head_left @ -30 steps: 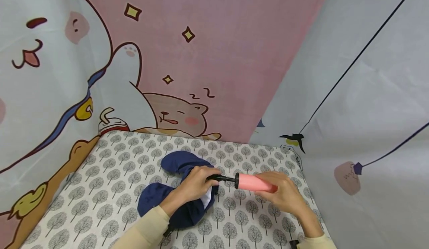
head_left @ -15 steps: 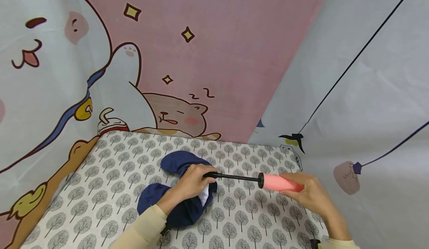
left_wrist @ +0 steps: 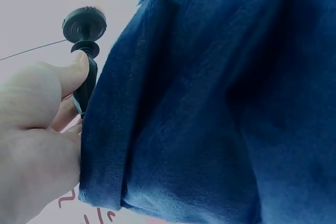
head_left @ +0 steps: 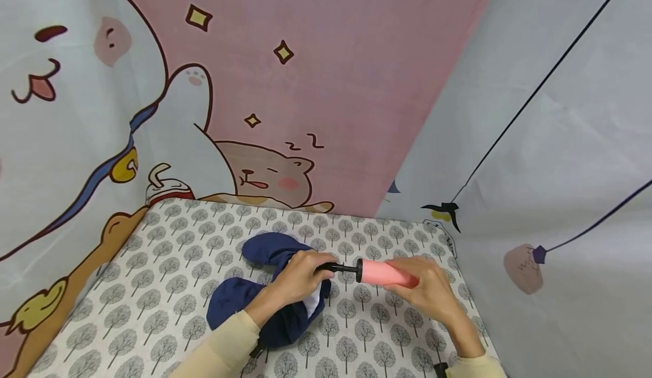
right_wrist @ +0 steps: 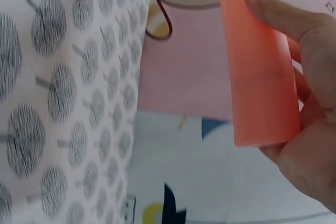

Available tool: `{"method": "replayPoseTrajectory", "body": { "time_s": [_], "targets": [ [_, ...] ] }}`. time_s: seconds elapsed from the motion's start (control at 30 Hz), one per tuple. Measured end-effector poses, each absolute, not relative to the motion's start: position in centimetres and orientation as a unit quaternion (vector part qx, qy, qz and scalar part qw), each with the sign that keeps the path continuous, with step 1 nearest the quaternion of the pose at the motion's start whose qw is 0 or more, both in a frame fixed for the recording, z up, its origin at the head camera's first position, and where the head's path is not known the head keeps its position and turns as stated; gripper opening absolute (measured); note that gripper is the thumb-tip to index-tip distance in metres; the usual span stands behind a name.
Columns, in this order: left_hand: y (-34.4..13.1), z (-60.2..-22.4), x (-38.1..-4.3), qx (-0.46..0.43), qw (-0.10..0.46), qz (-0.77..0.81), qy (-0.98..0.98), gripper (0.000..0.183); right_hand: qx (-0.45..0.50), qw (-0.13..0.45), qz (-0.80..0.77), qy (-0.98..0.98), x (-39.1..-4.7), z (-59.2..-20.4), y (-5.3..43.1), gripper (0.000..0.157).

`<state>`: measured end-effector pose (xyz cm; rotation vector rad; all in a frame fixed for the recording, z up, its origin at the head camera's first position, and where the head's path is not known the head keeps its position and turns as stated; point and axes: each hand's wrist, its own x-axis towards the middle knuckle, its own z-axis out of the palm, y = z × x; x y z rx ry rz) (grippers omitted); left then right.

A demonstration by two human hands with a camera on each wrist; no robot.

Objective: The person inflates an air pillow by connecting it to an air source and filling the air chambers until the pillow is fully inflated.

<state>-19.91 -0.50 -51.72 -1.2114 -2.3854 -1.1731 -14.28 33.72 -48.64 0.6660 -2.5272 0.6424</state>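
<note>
A hand pump with a pink barrel (head_left: 384,273) and a black rod (head_left: 347,268) lies level between my two hands in the head view. My left hand (head_left: 301,276) grips the tapered black end piece (left_wrist: 86,80), whose tip is hidden behind the cloth in the left wrist view. Round the pink barrel (right_wrist: 260,72) curl the fingers of my right hand (head_left: 425,287), thumb along its side. A navy U-shaped neck pillow (head_left: 277,248) with a white patch (head_left: 312,300) lies under my left hand and forearm. Only a short length of rod shows.
The table cover (head_left: 168,287) is white with grey printed trees. Behind it hangs a pink cartoon backdrop (head_left: 356,112), and a pale sheet (head_left: 550,157) borders the right side. A black strap end (head_left: 257,351) pokes out near the pillow's lower edge.
My right hand drew the pink barrel out to the right, baring a long rod, then pushed it back left to about where it was. My left hand and the pillow stayed nearly still.
</note>
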Motion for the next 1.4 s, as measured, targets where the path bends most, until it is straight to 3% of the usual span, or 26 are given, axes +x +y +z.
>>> {"method": "replayPoseTrajectory", "body": {
  "time_s": [0.2,0.43,0.77,0.97,1.17,1.4],
  "targets": [
    [-0.7,-51.6,-19.6,-0.4,0.114,-0.393,-0.82,0.032,0.259,0.249,0.232,-0.904,-14.8,-49.1,30.9,0.056],
    [-1.0,-51.0,-19.3,-0.369,0.058,-0.401,-0.836,0.033,0.264,0.244,0.219,-0.907,-14.8,-48.9,30.2,0.057],
    [-1.2,-51.0,-19.3,-0.376,0.042,-0.387,-0.841,0.031,0.248,0.192,0.23,-0.921,-13.8,-49.3,34.3,0.06],
    [-1.3,-51.3,-19.5,-0.385,0.069,-0.371,-0.842,0.031,0.244,0.184,0.228,-0.924,-13.5,-49.0,37.5,0.059],
    [-1.6,-51.3,-19.6,-0.378,0.071,-0.374,-0.844,0.032,0.184,0.164,0.243,-0.938,-12.5,-48.1,40.4,0.06],
    [-1.6,-51.4,-19.6,-0.366,0.047,-0.391,-0.843,0.032,0.154,0.149,0.231,-0.949,-12.5,-47.9,40.4,0.057]
  ]
}}
